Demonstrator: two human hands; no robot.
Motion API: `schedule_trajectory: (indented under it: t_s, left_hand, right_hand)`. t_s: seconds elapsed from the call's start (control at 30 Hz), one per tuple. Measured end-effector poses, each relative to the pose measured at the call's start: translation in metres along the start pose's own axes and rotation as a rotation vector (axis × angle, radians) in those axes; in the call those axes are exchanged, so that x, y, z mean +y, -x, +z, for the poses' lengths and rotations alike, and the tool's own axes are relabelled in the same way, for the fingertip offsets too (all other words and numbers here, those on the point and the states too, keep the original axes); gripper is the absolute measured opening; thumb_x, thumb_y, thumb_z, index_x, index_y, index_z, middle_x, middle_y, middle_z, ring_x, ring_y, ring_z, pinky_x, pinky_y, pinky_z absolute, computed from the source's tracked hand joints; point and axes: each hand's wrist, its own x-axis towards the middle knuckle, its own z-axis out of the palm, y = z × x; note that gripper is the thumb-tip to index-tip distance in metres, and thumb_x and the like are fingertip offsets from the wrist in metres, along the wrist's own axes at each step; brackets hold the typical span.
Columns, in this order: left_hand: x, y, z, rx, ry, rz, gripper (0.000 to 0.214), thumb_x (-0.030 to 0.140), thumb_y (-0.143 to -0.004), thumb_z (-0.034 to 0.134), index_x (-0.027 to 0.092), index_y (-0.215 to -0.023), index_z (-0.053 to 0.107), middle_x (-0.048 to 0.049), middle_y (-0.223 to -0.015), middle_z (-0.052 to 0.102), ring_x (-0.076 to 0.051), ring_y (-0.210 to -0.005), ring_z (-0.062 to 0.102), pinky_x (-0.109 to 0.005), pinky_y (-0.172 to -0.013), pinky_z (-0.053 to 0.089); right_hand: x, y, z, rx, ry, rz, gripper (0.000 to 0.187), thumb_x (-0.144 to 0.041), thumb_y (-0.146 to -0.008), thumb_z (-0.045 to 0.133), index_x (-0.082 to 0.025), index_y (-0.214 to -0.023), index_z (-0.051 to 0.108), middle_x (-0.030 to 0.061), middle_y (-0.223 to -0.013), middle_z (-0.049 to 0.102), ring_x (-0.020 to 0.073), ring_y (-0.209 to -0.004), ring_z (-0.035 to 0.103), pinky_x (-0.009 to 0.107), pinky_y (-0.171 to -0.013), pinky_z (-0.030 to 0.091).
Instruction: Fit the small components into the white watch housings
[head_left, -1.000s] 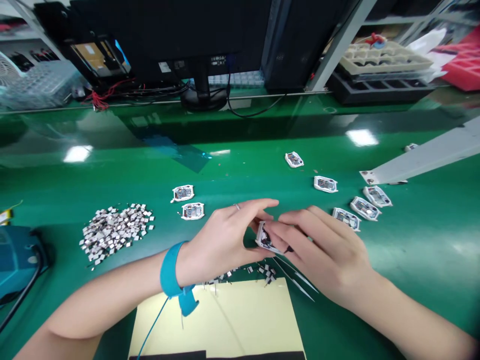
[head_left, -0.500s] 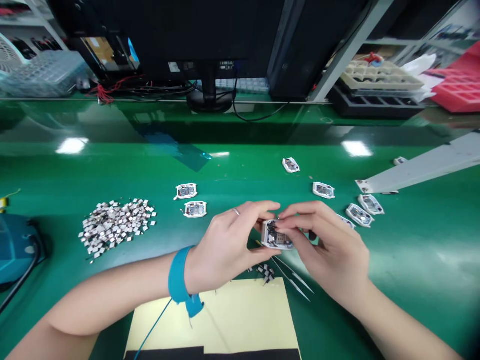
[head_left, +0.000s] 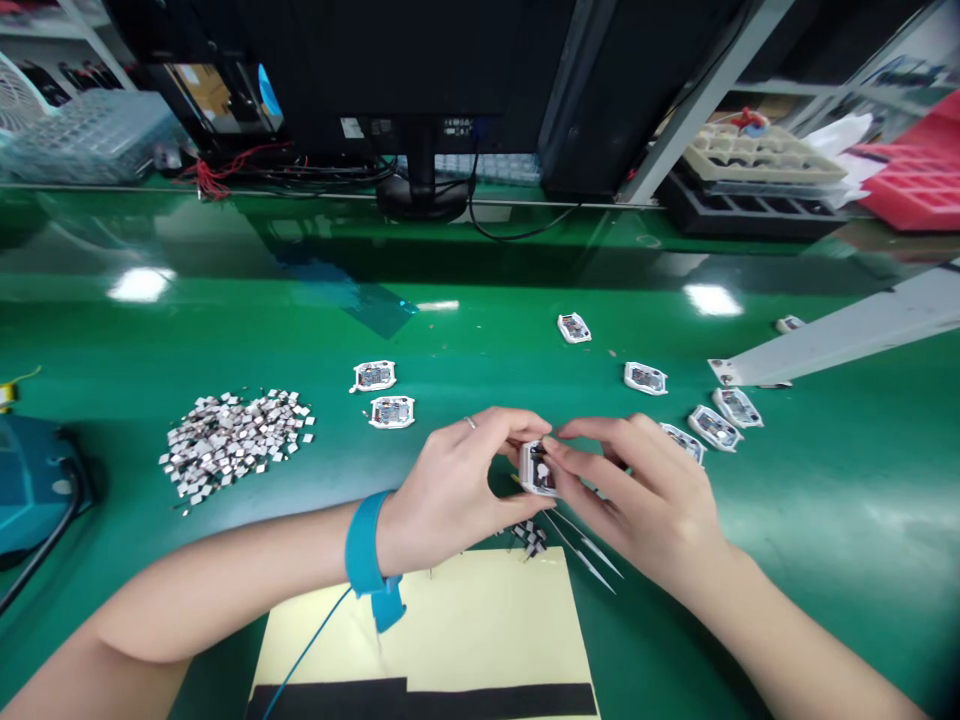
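Both hands meet over the green mat, holding one small white-framed circuit module (head_left: 536, 468) between them. My left hand (head_left: 457, 485), with a ring and a blue wrist strap (head_left: 364, 555), pinches its left side. Fingers of my right hand (head_left: 645, 495) press on its right side and top. Metal tweezers (head_left: 585, 545) lie on the mat just under the hands, beside a few small silver chips (head_left: 531, 537). A pale yellow sheet (head_left: 450, 630) lies below the hands.
A heap of small silver chips (head_left: 236, 435) lies at left. Two modules (head_left: 382, 395) rest left of centre, and several more (head_left: 679, 405) curve to the right. A grey metal bar (head_left: 832, 340), a monitor stand (head_left: 421, 195), trays (head_left: 757, 160) and a blue device (head_left: 30, 485) surround the area.
The module was turned in my fingers, from tilted to face-up to edge-on, and the hands shifted slightly up and left. The camera view drifted a little.
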Motion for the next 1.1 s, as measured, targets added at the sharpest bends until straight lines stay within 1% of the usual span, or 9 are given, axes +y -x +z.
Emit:
schedule_trajectory:
  t_s: [0.17,0.33,0.53,0.63,0.77,0.87,0.97,1.03,1.1]
  left_hand:
    - [-0.005,0.003,0.008,-0.086,0.079,-0.077,0.045,0.018,-0.063,0.073,0.019,-0.100,0.048,-0.0007,-0.089,0.063,-0.013,-0.073,0.062,-0.025,-0.069,0.053]
    - [-0.007,0.001,0.009,-0.087,0.148,-0.109,0.047,0.014,-0.059,0.074,0.018,-0.098,0.048,-0.0013,-0.090,0.062,-0.013,-0.072,0.062,-0.024,-0.067,0.053]
    - [-0.013,0.001,0.003,-0.028,0.156,-0.093,0.045,0.012,-0.059,0.073,0.016,-0.096,0.048,-0.0023,-0.089,0.061,-0.013,-0.075,0.062,-0.024,-0.070,0.053]
    - [-0.017,0.002,-0.002,0.015,0.173,-0.112,0.044,0.011,-0.061,0.072,0.016,-0.097,0.047,-0.0026,-0.088,0.061,-0.013,-0.077,0.062,-0.024,-0.072,0.054]
    - [-0.024,0.008,-0.011,0.031,0.053,-0.101,0.048,0.014,-0.063,0.073,0.015,-0.101,0.044,-0.0039,-0.090,0.062,-0.013,-0.080,0.063,-0.022,-0.072,0.055]
    - [-0.035,0.024,-0.028,0.037,-0.113,-0.114,0.046,0.018,-0.066,0.072,0.015,-0.103,0.045,-0.0051,-0.095,0.061,-0.012,-0.080,0.063,-0.022,-0.073,0.055]
    - [-0.052,0.053,-0.052,0.088,-0.308,-0.155,0.033,0.020,-0.072,0.067,0.015,-0.100,0.052,-0.0080,-0.098,0.061,-0.018,-0.081,0.062,-0.034,-0.073,0.056]
    - [-0.060,0.074,-0.069,0.109,-0.448,-0.155,0.031,0.021,-0.074,0.064,0.014,-0.102,0.055,-0.0110,-0.098,0.062,-0.025,-0.088,0.060,-0.046,-0.076,0.053]
    - [-0.063,0.089,-0.081,0.103,-0.545,-0.111,0.030,0.019,-0.079,0.059,0.015,-0.108,0.054,-0.0133,-0.107,0.059,-0.029,-0.104,0.053,-0.054,-0.085,0.046]
  right_hand:
    - [-0.003,0.004,-0.004,-0.089,0.066,-0.071,0.003,-0.006,-0.075,0.059,-0.008,-0.077,0.060,0.0093,-0.074,0.060,0.0141,-0.060,0.042,0.028,-0.049,0.037]
    - [-0.005,0.002,-0.002,-0.178,0.071,-0.086,0.009,-0.006,-0.080,0.052,-0.007,-0.075,0.059,0.0092,-0.074,0.057,0.0154,-0.063,0.044,0.028,-0.053,0.038]
    - [0.002,-0.024,-0.001,-0.277,0.252,-0.409,0.024,-0.002,-0.081,0.042,-0.011,-0.065,0.058,0.0054,-0.060,0.050,0.0153,-0.056,0.038,0.028,-0.050,0.033]
    - [0.005,-0.036,0.006,-0.277,0.224,-0.553,0.023,-0.001,-0.080,0.041,-0.009,-0.071,0.061,0.0060,-0.063,0.051,0.0165,-0.058,0.040,0.029,-0.052,0.034]
    - [0.011,-0.049,0.022,-0.363,0.091,-0.607,0.027,-0.003,-0.082,0.037,-0.011,-0.072,0.062,0.0062,-0.065,0.053,0.0169,-0.060,0.042,0.029,-0.051,0.035]
    - [0.040,-0.058,0.033,-0.382,-0.022,-0.559,0.029,-0.005,-0.084,0.036,-0.016,-0.086,0.062,0.0043,-0.088,0.059,0.0156,-0.074,0.048,0.026,-0.062,0.042]
    - [0.099,-0.060,0.044,-0.326,-0.023,-0.348,0.044,0.002,-0.076,0.036,-0.020,-0.108,0.056,0.0027,-0.115,0.055,0.0171,-0.080,0.047,0.031,-0.071,0.043]
    - [0.140,-0.058,0.054,-0.413,0.021,-0.213,0.058,0.007,-0.068,0.037,-0.020,-0.117,0.052,0.0040,-0.123,0.051,0.0174,-0.072,0.043,0.031,-0.061,0.042]
    - [0.171,-0.053,0.065,-0.535,0.017,-0.164,0.065,0.009,-0.065,0.038,-0.024,-0.119,0.052,0.0015,-0.124,0.050,0.0160,-0.069,0.044,0.030,-0.061,0.042]
